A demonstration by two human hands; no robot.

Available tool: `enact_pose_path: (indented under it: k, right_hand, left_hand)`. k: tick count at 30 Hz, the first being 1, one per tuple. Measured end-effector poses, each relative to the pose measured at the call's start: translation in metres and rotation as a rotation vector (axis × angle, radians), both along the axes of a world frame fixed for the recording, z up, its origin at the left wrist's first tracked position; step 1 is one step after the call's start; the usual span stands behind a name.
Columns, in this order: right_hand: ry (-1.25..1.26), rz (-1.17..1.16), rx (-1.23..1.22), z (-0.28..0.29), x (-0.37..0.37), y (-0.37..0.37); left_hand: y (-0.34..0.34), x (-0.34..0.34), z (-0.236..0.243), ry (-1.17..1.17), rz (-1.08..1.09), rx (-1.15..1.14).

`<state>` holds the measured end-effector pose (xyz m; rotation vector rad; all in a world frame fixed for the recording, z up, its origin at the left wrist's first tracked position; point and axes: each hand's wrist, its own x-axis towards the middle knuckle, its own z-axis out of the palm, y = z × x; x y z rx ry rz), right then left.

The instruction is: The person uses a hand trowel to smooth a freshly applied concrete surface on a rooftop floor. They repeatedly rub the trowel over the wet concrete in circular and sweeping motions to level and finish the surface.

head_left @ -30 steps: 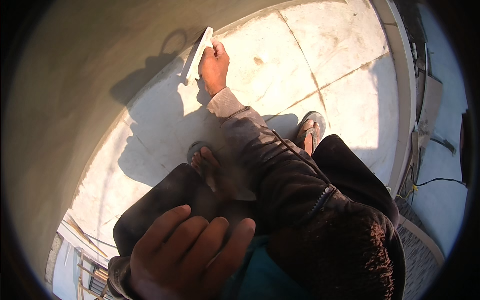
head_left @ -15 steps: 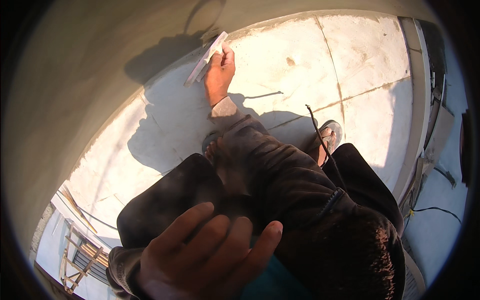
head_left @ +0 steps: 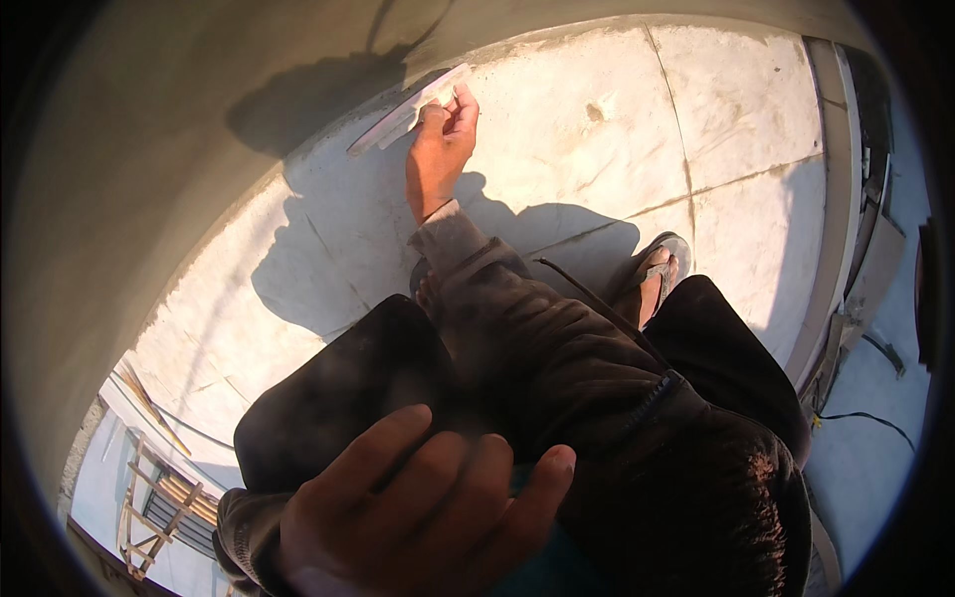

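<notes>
Right hand (head_left: pixel 443 147) closed on a flat, pale trowel (head_left: pixel 396 120), which sits just ahead and left of the knuckles, near the wall (head_left: pixel 189 129). Left hand (head_left: pixel 413 507) well apart, half-curled; palm hidden, cannot tell whether it holds anything.

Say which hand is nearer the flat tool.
Right. The right hand holds the flat tool by the wall; the left hand is well away from it, nearer the body.
</notes>
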<state>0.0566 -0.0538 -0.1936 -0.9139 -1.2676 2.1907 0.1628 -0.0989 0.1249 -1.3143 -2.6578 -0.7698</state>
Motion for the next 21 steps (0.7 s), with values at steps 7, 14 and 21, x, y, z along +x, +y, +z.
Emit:
enact_pose_path:
  k: [7, 14, 21]
  right_hand:
    - [-0.051, -0.077, 0.1, -0.037, -0.052, 0.09]
    - [-0.123, 0.09, 0.056, -0.017, -0.025, 0.023]
    - [0.044, 0.097, -0.23, -0.016, -0.014, -0.043]
  left_hand:
    - [0.005, -0.002, 0.014, -0.07, 0.017, 0.006]
    - [-0.001, -0.003, 0.007, 0.002, -0.032, 0.022]
    - [0.002, -0.001, 0.006, -0.029, 0.022, 0.035]
